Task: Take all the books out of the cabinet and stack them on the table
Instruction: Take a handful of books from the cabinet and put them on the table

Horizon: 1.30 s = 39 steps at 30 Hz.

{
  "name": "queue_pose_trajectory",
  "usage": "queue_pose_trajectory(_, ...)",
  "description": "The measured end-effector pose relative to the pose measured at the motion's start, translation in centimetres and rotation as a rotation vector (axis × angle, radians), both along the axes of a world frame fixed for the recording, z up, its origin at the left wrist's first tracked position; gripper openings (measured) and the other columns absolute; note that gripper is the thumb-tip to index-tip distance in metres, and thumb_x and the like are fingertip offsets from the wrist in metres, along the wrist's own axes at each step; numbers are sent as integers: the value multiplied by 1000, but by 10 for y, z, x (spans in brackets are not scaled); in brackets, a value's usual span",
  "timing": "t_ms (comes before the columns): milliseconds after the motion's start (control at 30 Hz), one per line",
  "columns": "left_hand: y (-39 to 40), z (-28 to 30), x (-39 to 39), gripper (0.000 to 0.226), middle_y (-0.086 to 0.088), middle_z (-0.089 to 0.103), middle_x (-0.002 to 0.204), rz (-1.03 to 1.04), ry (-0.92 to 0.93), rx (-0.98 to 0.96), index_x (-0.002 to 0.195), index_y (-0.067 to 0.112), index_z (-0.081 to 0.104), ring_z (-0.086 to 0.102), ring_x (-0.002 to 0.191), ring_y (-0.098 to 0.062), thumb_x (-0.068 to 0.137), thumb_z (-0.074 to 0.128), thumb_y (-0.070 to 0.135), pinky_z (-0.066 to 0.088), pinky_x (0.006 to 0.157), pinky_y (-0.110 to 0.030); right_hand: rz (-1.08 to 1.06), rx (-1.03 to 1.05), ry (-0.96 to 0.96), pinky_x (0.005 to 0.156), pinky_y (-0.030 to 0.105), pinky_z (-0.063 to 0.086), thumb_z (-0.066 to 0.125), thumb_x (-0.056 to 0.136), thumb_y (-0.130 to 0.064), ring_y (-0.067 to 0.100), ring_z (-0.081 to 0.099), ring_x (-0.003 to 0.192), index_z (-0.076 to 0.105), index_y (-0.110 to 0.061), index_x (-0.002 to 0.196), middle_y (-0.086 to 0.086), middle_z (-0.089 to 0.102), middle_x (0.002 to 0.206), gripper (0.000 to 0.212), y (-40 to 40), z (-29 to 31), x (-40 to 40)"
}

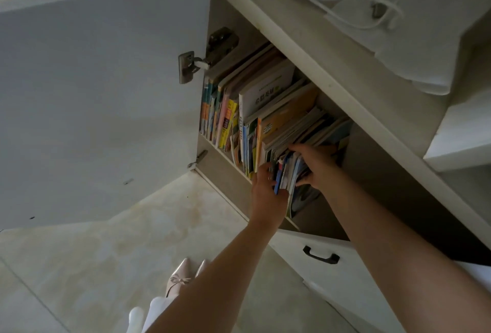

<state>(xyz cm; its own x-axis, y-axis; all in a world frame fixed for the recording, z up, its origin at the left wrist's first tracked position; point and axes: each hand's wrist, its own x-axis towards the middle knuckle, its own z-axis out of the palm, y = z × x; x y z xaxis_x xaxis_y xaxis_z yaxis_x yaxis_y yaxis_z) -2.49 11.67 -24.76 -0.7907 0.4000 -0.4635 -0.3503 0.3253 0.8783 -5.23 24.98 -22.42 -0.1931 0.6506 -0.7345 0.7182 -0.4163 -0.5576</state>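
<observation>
The cabinet (377, 109) is standing with its door (101, 98) swung wide open to the left; inside it, a long row of books (255, 109) is leaning, spines facing out toward the person. At the right end of that row, a small bunch of thin books (288, 173) is sitting at the front edge of the cabinet shelf, tipping to the right; both hands are reaching for this bunch. The left hand (267, 186) is pressing on the bunch's left side, fingers curled round the spines; the right hand (316, 164) is gripping its right side, fingers tucked in behind and thumb low. So the bunch is sitting right between the two hands, both touching it, neither one nearer; its long side is running back into the cabinet, away from the person. I think the next move is pulling straight out toward the person; loose thin books could be slipping out. Most books are waiting inside; the table is not showing.
</observation>
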Motion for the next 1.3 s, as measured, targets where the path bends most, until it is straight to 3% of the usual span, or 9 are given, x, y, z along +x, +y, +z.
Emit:
queue_pose_trajectory(100, 2, -4, 8, 42, -3, 58, 117, 71, 27, -38, 118, 15, 52, 58, 107, -23, 80, 57, -3, 50, 84, -30, 28, 5, -16, 46, 56, 53, 87, 22, -43, 43, 46, 115, 36, -27, 134, 10, 46, 131, 124, 14, -26, 4)
queue_pose_trajectory(267, 14, -9, 18, 57, -6, 53, 133, 17, 108, -57, 137, 14, 47, 51, 122, -21, 83, 58, -1, 35, 90, -15, 30, -15, -28, 83, 70, 46, 84, 40, -41, 43, 50, 114, 33, -22, 139, 14, 50, 131, 113, 19, -34, 1)
queue_pose_trajectory(300, 15, -10, 20, 59, -7, 51, 134, 14, 115, -53, 138, 14, 46, 50, 123, -23, 82, 58, -1, 36, 90, -16, 17, -6, -24, 82, 71, 46, 82, 46, -39, 45, 49, 116, 31, -21, 141, 15, 48, 134, 109, 20, -36, 1)
queue_pose_trajectory(433, 18, -21, 26, 63, -8, 50, 130, -55, 158, -47, 134, 18, 47, 51, 118, -29, 76, 63, 0, 47, 88, -29, -24, 47, -33, 60, 61, 55, 79, 26, -31, 44, 51, 110, 39, -22, 133, 14, 46, 131, 114, 6, -8, 5)
queue_pose_trajectory(567, 24, -32, 35, 58, -3, 55, 123, -141, 214, -33, 125, 22, 43, 58, 108, -22, 76, 73, 12, 52, 80, -27, 1, 51, -13, 57, 45, 58, 73, 71, -18, 40, 59, 102, 39, -18, 132, 17, 52, 123, 70, 3, 3, 22)
queue_pose_trajectory(733, 31, -53, 26, 54, -5, 57, 116, -194, 309, -38, 118, 16, 49, 59, 104, -24, 73, 78, 19, 47, 77, -25, 126, 62, -23, 48, 36, 57, 71, 76, -13, 36, 63, 97, 40, -20, 131, 16, 56, 121, 64, 2, 5, 32)
queue_pose_trajectory(867, 33, -67, 30, 68, -3, 50, 123, -233, 361, -40, 124, 21, 44, 54, 111, -22, 69, 83, 25, 50, 85, -30, 148, 100, -12, 57, 42, 60, 72, 76, -10, 37, 63, 100, 34, -29, 132, 14, 54, 123, 70, 1, 1, 40)
queue_pose_trajectory(1033, 40, -70, 42, 55, 1, 56, 116, -127, 477, -116, 121, 24, 48, 59, 100, -19, 76, 79, 32, 48, 73, -22, 142, 101, -10, 59, 50, 60, 71, 75, -6, 41, 60, 104, 34, -27, 132, 16, 52, 127, 71, -2, 6, 38)
queue_pose_trajectory(1300, 2, -59, 56, 49, 0, 65, 111, -46, 574, -69, 115, 22, 53, 62, 97, -19, 73, 78, 29, 53, 79, -29, 53, 10, -6, 82, 62, 53, 70, 75, 6, 45, 52, 116, 26, -26, 141, 16, 42, 136, 86, -35, 21, 50)
